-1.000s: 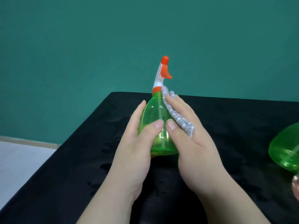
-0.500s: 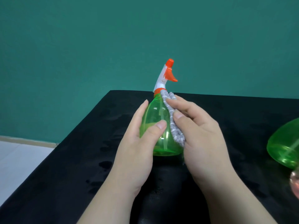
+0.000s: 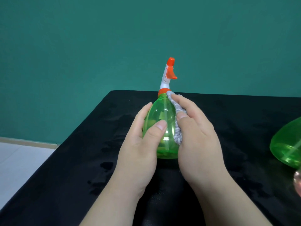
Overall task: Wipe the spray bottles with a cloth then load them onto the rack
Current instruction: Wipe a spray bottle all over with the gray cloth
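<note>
Second green bottle (image 3: pixel 286 149) at far right

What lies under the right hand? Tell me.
A grey cloth, which the right hand presses against the green spray bottle. Its extent beneath the palm is hidden.

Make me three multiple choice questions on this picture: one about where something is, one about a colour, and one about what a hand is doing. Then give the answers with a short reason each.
1. Where is the cloth?
A. flat on the table
B. between the right hand and the bottle
C. draped over the trigger

2. What colour is the nozzle tip?
A. blue
B. yellow
C. orange

3. What is the left hand doing?
A. holding the bottle
B. resting flat on the table
C. squeezing the trigger

Answers:
1 B, the right hand presses the grey cloth against the bottle's right side.
2 C, the tip on top of the white spray head is orange.
3 A, its thumb lies across the green body and its palm cups the left side.
</note>
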